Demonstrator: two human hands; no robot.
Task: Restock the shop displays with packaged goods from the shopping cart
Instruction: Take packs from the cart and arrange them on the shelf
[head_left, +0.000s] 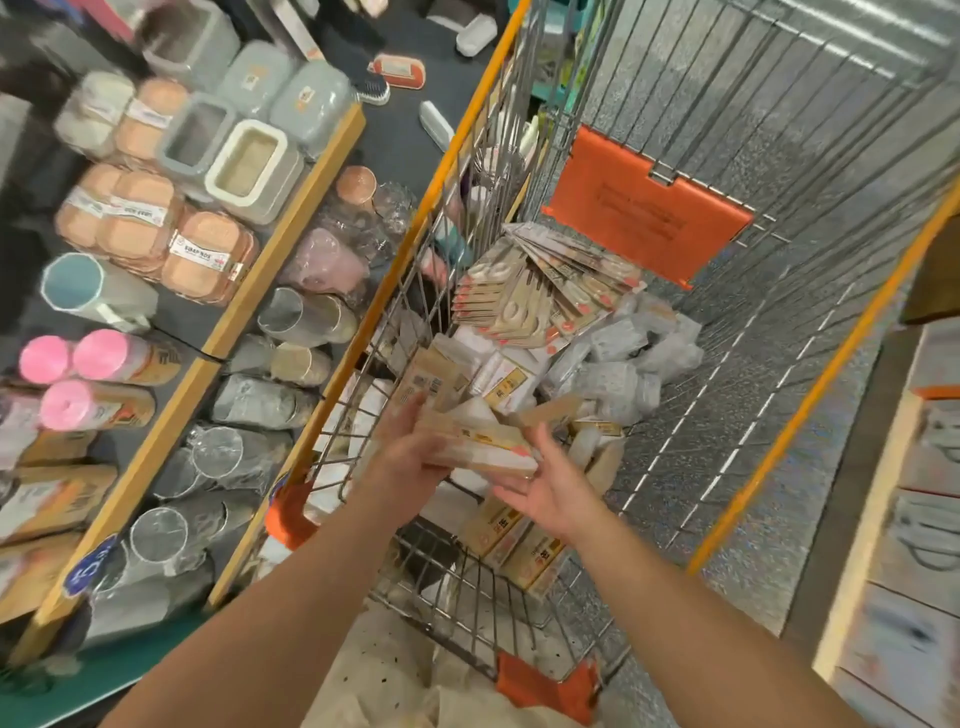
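Bright, even shop light falls from overhead, glaring off the polished floor (727, 67) in white streaks ahead of me. Motion blur smears the shelf (171, 218) on my left and the right edge; the wide lens bends the cart (810, 135) wires outward.

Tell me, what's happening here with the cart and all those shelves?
A person is leaning over a wire shopping cart part-filled with packaged goods. The left hand grips a small stack of brown card packets just above the pile, and the right hand is open beside the stack, fingers spread. To the left is a shelf display holding soap boxes, cups and pink-capped containers. Nothing from the stack has reached the shelves yet.
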